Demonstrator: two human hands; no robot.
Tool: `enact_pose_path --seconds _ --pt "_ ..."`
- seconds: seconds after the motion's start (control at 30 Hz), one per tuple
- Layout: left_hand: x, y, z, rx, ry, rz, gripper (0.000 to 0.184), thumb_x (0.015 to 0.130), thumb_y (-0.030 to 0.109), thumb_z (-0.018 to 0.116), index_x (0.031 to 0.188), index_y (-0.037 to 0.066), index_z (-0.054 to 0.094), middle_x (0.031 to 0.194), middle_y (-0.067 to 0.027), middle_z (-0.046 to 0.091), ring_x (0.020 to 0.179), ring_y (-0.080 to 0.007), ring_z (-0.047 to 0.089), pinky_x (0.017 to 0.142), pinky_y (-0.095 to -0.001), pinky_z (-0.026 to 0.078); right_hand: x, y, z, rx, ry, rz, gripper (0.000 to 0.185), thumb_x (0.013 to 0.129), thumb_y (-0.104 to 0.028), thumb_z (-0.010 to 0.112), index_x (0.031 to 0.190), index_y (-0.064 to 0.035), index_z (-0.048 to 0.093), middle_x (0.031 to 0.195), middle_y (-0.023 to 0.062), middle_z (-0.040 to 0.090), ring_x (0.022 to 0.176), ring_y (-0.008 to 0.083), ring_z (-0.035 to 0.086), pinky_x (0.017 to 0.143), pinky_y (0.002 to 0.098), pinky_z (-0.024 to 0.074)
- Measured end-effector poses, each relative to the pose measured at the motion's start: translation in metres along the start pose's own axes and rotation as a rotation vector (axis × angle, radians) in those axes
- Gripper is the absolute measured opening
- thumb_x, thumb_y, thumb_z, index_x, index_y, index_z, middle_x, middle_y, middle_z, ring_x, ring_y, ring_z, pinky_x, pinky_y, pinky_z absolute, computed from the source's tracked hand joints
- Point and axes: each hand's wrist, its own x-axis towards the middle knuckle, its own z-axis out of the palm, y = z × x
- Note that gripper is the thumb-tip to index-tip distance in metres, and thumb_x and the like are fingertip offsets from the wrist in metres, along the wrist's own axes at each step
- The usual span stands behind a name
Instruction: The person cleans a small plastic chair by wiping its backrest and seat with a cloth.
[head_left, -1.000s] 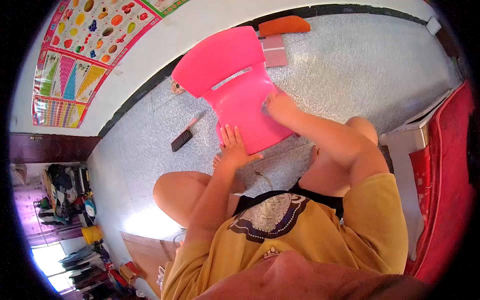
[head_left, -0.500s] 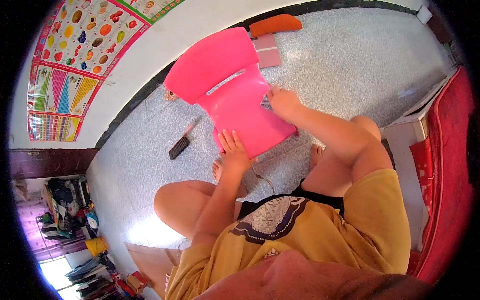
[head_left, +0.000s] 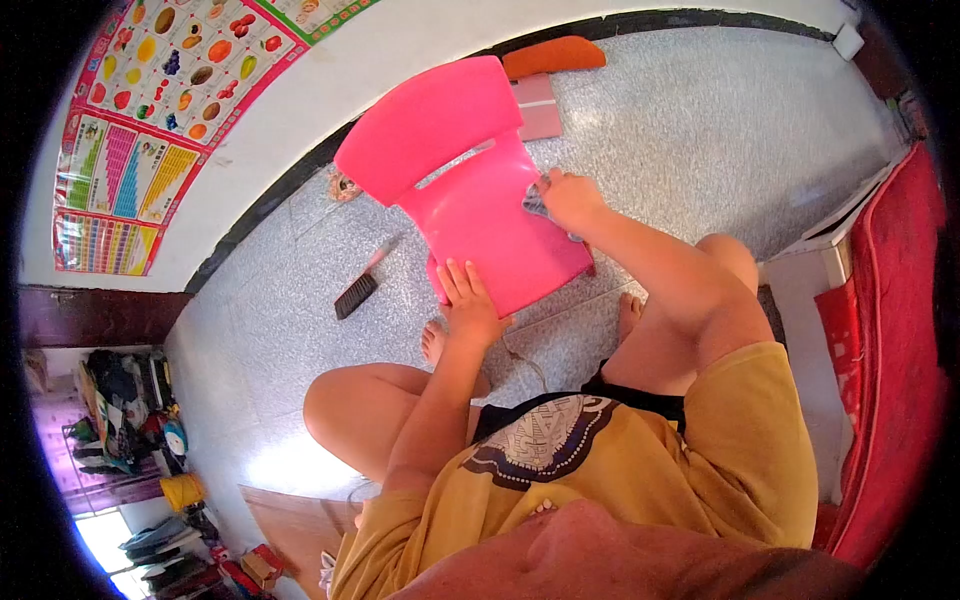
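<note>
At the centre of the frame, one pink chair (head_left: 490,225) is being steadied on the speckled floor (head_left: 700,110), its backrest being turned toward the upper left. On the near left corner of the seat, the left hand (head_left: 470,302) is being rested flat, fingers spread, with nothing being gripped. At the seat's right edge, one greyish cloth (head_left: 535,202) is being gripped by the right hand (head_left: 574,200), whose fingers are being curled closed around it.

Compared with a second ago, the cloth is being held farther right, at the edge rather than inside it; the edge, it seems, is now being rubbed. The left hand is being kept at the same corner.

By count, two hands and one cloth are being used on one chair. Left of centre, one brush (head_left: 356,297) is lying on the floor, its bristles being pointed toward the lower left. At the top centre, one orange object (head_left: 555,58) and one flat pink item (head_left: 540,105) are being seen near the wall, their exact nature remaining unclear. At the upper left, two posters (head_left: 190,75) are being displayed, the larger one showing fruit.
</note>
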Motion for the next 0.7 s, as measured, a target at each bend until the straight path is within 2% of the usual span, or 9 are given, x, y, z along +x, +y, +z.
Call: enact_pose_path --seconds 0.1,0.2,0.3,0.4,0.5,0.6,0.7 --pt "0.000 0.002 -0.002 0.004 0.006 -0.007 0.144 0.068 0.053 0.093 0.163 -0.005 0.003 0.170 -0.0323 -0.009 0.157 -0.0528 -0.008 0.115 -0.0703 0.035 0.005 -0.004 0.004 0.100 -0.057 0.091 0.036 0.092 -0.013 0.059 0.126 -0.0004 0.064 0.111 0.0177 0.065 0.098 0.0329 0.072 0.074 0.0453 0.0608" --pt "0.000 0.002 -0.001 0.007 0.007 -0.011 0.144 0.068 0.052 0.094 0.163 -0.005 0.003 0.170 -0.0323 -0.008 0.157 -0.0528 -0.008 0.115 -0.0695 0.035 -0.012 -0.022 0.017 -0.009 0.066 -0.288 0.035 0.093 -0.015 0.059 0.125 -0.0025 0.066 0.112 0.0177 0.064 0.094 0.0332 0.073 0.074 0.0457 0.0608" --pt "-0.001 0.001 0.001 0.003 0.017 0.002 0.143 0.068 0.051 0.094 0.163 -0.005 0.003 0.170 -0.0329 -0.008 0.157 -0.0531 -0.007 0.115 -0.0691 0.035 -0.031 -0.058 0.019 0.096 -0.076 -0.346 0.033 0.094 -0.016 0.058 0.123 -0.0066 0.068 0.113 0.0176 0.065 0.096 0.0322 0.073 0.074 0.0449 0.0609" --pt "-0.001 0.000 0.001 0.003 0.021 0.006 0.143 0.068 0.051 0.094 0.163 -0.006 0.003 0.169 -0.0334 -0.009 0.157 -0.0534 -0.007 0.116 -0.0689 0.034 -0.035 -0.054 0.004 0.086 -0.092 -0.445 0.033 0.094 -0.017 0.058 0.124 -0.0090 0.067 0.114 0.0167 0.065 0.099 0.0308 0.072 0.075 0.0441 0.0612" --pt "-0.001 -0.001 0.001 0.004 0.021 0.003 0.143 0.068 0.051 0.093 0.163 -0.006 0.003 0.169 -0.0335 -0.010 0.157 -0.0535 -0.008 0.116 -0.0686 0.034 -0.005 -0.017 0.030 -0.010 0.048 -0.349 0.034 0.096 -0.018 0.056 0.127 -0.0087 0.065 0.115 0.0163 0.066 0.101 0.0304 0.072 0.074 0.0438 0.0612" --pt "-0.001 0.000 0.001 0.013 0.014 -0.005 0.143 0.069 0.053 0.093 0.163 -0.006 0.002 0.169 -0.0331 -0.010 0.157 -0.0529 -0.008 0.116 -0.0676 0.035 0.002 -0.001 -0.004 -0.018 -0.024 -0.014 0.032 0.099 -0.017 0.054 0.128 -0.0073 0.064 0.113 0.0162 0.067 0.098 0.0314 0.072 0.075 0.0450 0.0611" --pt "0.000 0.003 -0.003 0.027 -0.009 -0.022 0.143 0.069 0.054 0.092 0.163 -0.005 0.002 0.170 -0.0326 -0.012 0.157 -0.0523 -0.009 0.115 -0.0669 0.036 0.001 -0.014 -0.015 0.118 -0.139 0.087 0.031 0.101 -0.017 0.052 0.126 -0.0055 0.064 0.113 0.0164 0.066 0.097 0.0326 0.072 0.076 0.0458 0.0609"
